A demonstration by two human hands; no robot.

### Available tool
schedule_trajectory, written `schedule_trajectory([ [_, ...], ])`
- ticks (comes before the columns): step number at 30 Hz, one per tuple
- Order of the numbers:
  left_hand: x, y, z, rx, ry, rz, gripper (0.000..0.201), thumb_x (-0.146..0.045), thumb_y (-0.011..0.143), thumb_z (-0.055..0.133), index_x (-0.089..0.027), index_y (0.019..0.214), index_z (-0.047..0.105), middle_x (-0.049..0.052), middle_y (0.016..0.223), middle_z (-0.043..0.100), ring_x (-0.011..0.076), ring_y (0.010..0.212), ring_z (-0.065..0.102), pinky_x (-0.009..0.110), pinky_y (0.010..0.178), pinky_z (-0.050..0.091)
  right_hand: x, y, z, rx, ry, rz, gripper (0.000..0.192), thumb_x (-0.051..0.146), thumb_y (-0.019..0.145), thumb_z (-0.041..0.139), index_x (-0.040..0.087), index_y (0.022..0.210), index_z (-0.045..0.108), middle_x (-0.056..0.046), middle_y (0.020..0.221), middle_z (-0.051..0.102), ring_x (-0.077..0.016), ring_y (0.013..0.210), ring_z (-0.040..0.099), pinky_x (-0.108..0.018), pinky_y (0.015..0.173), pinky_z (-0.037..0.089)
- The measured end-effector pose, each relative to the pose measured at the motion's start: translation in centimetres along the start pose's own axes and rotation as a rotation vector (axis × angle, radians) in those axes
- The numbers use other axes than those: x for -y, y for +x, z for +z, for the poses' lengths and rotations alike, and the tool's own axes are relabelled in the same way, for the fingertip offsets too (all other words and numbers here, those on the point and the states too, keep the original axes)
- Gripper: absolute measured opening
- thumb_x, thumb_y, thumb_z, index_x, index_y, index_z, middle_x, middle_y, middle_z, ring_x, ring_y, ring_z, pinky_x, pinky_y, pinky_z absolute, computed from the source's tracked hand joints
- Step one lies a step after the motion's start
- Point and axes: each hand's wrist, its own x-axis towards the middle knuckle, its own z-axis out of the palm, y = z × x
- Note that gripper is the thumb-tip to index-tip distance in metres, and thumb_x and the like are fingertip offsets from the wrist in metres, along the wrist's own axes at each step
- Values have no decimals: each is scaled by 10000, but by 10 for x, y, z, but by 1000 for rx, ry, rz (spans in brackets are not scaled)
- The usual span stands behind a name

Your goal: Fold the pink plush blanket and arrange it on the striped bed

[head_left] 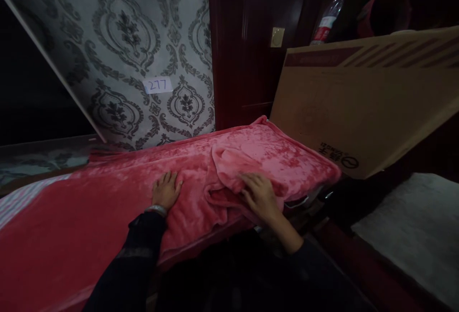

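Note:
A pink plush blanket (107, 197) lies spread over a bed, with a folded-over corner flap (233, 164) near its right end. My left hand (167, 190) rests flat on the blanket, fingers together, a bracelet at the wrist. My right hand (260, 195) lies palm down on the edge of the folded flap, fingers spread and pressing the fabric. Both sleeves are dark.
A large flattened cardboard box (358, 106) leans at the right behind the bed. A plastic bottle (328, 16) and a red container (383, 11) stand behind it. Patterned grey wallpaper with a label reading 277 (158, 85) backs the bed. A pale grey cushion (412, 235) sits lower right.

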Motion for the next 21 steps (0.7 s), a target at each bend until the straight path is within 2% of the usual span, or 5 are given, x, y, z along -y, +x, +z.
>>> schedule_trajectory([
  [4,-2,-1,-3,14,7,-15,539,-360,1014,373,-132,1484,507,178,1565,460,318,1454,414,532,1165,361,21,9,25,169,16,58,530,86,781,559,225,1279,676,-114,1290,664,-292,1138,567,-413,931,458],
  [8,-1,-3,-4,9,3,-6,541,-359,1011,370,-131,1481,511,179,1556,471,327,1444,425,536,1159,365,-35,55,14,56,60,255,211,165,802,490,190,835,698,-74,829,683,-230,808,591,-348,782,486],
  [12,2,-1,0,-28,13,8,538,-357,1008,362,-129,1468,524,177,1544,488,326,1427,442,540,1155,367,-101,92,-44,-482,-77,473,384,235,812,433,120,1110,647,-189,1158,647,-303,1089,560,-501,991,434],
  [15,4,2,4,-22,21,6,536,-357,1010,355,-132,1467,526,177,1540,493,324,1422,448,544,1152,368,-104,87,-65,-833,-31,511,423,300,770,497,135,1137,629,-189,1229,616,-312,1190,529,-513,1053,403],
  [21,3,3,3,0,32,-4,535,-356,1012,372,-128,1473,517,182,1551,477,310,1438,436,515,1162,366,-35,26,-2,-20,646,666,228,434,821,544,216,782,599,-11,630,633,-156,489,566,-268,476,473],
])
